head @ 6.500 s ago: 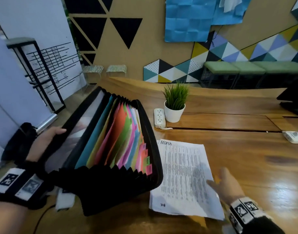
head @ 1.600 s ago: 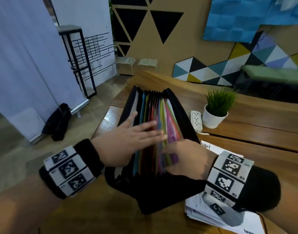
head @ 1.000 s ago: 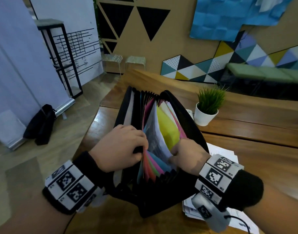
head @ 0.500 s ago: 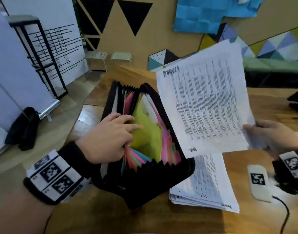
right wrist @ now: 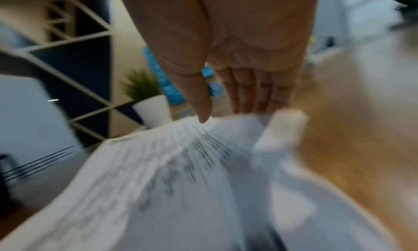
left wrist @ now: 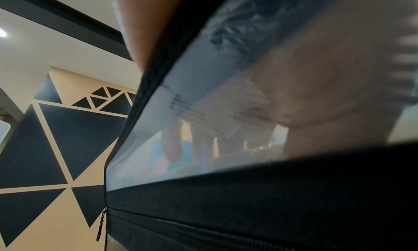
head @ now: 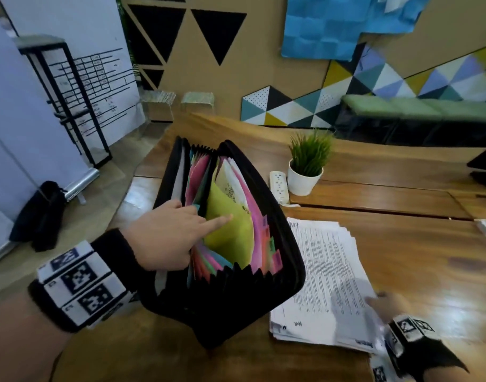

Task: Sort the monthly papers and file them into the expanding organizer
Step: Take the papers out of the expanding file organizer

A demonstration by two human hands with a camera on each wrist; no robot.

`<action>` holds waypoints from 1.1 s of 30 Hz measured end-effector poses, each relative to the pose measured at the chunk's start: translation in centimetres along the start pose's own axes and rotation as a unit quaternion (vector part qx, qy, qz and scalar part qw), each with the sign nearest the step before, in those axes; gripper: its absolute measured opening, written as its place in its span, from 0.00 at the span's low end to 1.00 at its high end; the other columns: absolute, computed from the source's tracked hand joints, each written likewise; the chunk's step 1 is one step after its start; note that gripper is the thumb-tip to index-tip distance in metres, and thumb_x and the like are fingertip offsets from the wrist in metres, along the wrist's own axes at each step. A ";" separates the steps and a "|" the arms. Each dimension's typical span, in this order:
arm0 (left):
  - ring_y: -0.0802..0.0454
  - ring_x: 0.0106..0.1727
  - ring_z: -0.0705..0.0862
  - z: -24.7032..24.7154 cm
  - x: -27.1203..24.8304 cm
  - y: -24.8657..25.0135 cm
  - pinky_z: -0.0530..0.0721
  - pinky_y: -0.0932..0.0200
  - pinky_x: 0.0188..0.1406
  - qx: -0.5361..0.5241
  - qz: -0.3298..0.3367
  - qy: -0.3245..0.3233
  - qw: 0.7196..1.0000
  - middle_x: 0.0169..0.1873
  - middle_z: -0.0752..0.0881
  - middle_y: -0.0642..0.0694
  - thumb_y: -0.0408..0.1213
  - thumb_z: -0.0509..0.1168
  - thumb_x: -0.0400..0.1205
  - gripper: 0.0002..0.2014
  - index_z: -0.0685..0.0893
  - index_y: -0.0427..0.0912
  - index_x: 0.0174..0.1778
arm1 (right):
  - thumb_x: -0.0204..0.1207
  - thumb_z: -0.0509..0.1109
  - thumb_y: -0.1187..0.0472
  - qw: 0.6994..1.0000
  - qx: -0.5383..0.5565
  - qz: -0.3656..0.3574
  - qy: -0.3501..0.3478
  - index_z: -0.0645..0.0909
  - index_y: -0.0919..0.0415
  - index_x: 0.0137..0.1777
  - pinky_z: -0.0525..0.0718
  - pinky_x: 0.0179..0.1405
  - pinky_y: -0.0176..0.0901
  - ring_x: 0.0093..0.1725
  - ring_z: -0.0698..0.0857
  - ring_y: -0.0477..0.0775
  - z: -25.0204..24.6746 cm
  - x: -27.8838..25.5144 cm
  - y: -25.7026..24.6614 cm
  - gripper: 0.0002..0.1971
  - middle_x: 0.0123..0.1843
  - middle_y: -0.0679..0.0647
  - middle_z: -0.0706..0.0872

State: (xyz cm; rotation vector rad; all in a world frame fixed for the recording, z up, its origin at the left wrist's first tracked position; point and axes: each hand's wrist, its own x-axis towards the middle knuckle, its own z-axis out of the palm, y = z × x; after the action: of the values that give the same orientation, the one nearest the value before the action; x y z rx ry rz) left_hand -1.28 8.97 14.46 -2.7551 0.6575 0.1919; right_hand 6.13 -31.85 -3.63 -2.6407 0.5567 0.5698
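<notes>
- Left hand (head: pixel 164 235) at the open top of the black expanding organizer (head: pixel 230 307), forefinger stretched out and pressed against a yellow-green divider (head: pixel 230 238) to hold one pocket agape; other fingers dipped among the coloured dividers just beside it.
- Tucked behind that divider, just past the fingertip: printed sheets already filed (head: pixel 232 186), a sign of sorting well under way.
- Coloured tabs (head: pixel 272 244) lined along the organizer's far side from the left hand, lettering too small to read.
- Right hand (head: pixel 385 304) laid on the near corner of the stack of printed papers (head: pixel 324 274), fingers loosely extended; from the blurred right wrist view, thumb on top and fingers at the edge of the top sheet, firm pinch or mere touch impossible to tell.
- Stack resting on the wooden surface (head: pixel 429 257), touching the organizer's side, several sheets thick: a fair share judged left to file.
- Likely step in hand: taking up the next sheet for the held-open pocket.
</notes>
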 end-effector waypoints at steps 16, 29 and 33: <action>0.50 0.44 0.70 0.0 -0.8 -0.2 0.68 0.56 0.51 -0.037 -0.067 -0.006 0.997 0.38 0.72 0.52 0.37 0.59 0.74 0.50 0.26 0.52 0.79 | 0.77 0.63 0.55 0.787 -0.354 -0.503 0.049 0.83 0.59 0.52 0.70 0.41 0.40 0.54 0.83 0.57 -5.9 -19.0 -23.8 0.11 0.52 0.57 0.85; 0.52 0.60 0.70 1.3 -1.2 -0.4 0.68 0.55 0.63 -0.065 -0.043 0.049 0.996 0.55 0.73 0.52 0.39 0.57 0.77 0.21 0.73 0.53 0.67 | 0.73 0.62 0.34 0.849 -0.408 -0.336 0.017 0.75 0.59 0.66 0.70 0.64 0.49 0.67 0.70 0.58 -4.1 -19.0 -26.0 0.32 0.65 0.57 0.74; 0.53 0.59 0.68 1.3 -1.3 -0.3 0.67 0.57 0.61 -0.094 -0.054 0.065 0.992 0.55 0.72 0.52 0.41 0.58 0.78 0.15 0.76 0.53 0.60 | 0.75 0.65 0.41 0.880 -0.389 -0.267 0.055 0.76 0.59 0.66 0.70 0.63 0.48 0.66 0.71 0.57 -1.9 -17.5 -26.5 0.26 0.64 0.55 0.75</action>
State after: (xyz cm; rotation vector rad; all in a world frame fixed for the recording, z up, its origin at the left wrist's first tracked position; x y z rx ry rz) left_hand -2.40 10.22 13.55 -2.9957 0.5465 0.0517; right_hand 3.97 -5.04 13.37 -3.3726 -0.5071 0.5342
